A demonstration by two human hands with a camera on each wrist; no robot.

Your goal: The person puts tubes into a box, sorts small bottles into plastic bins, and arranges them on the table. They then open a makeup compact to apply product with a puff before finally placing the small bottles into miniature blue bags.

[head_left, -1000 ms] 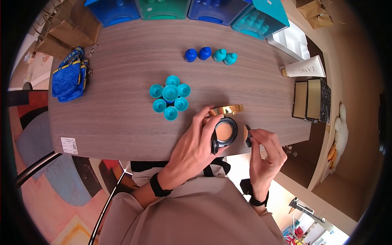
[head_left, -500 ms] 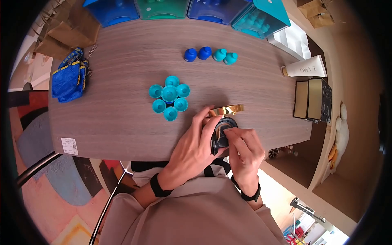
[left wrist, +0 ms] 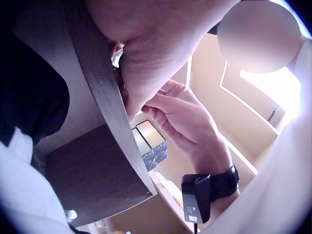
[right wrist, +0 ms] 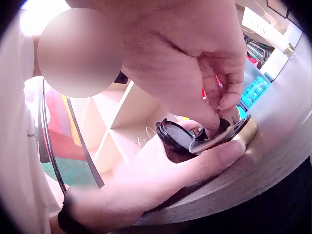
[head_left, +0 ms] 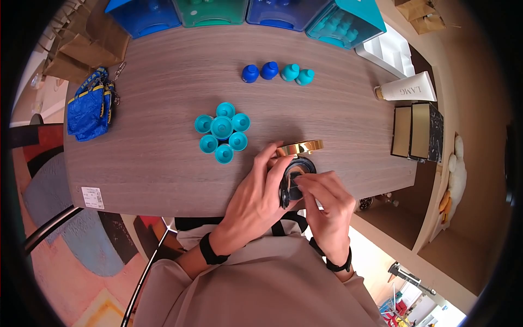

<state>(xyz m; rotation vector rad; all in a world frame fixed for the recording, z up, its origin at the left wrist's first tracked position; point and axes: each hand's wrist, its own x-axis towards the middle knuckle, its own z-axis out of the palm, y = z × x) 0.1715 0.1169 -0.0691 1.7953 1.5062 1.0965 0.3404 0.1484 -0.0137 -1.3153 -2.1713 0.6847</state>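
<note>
My left hand (head_left: 255, 188) grips an open cushion compact (head_left: 306, 163) above the table's near edge. The compact's round case is black, and its gold lid (head_left: 300, 147) stands raised on the far side. Between thumb and fingertips, my right hand (head_left: 330, 197) pinches a dark-backed makeup puff (head_left: 295, 188) inside the compact, covering most of the tan cushion. Seen from the right wrist, the black inner cover (right wrist: 176, 136) is flipped up beside the puff, and the left thumb lies along the case. In the left wrist view my hands hide the compact.
Several turquoise cups (head_left: 222, 127) form a flower-shaped cluster left of the compact. Blue and turquoise bottles (head_left: 269, 70) stand in a row farther back, before coloured bins (head_left: 278, 15). A blue bag (head_left: 90, 114) lies left; a white tube (head_left: 406, 87) and dark boxes (head_left: 417, 132) stand right.
My right hand has moved left from beside the compact, bringing the puff down into it. Over the last half second the puff has shifted slightly. My left hand keeps its hold on the compact.
</note>
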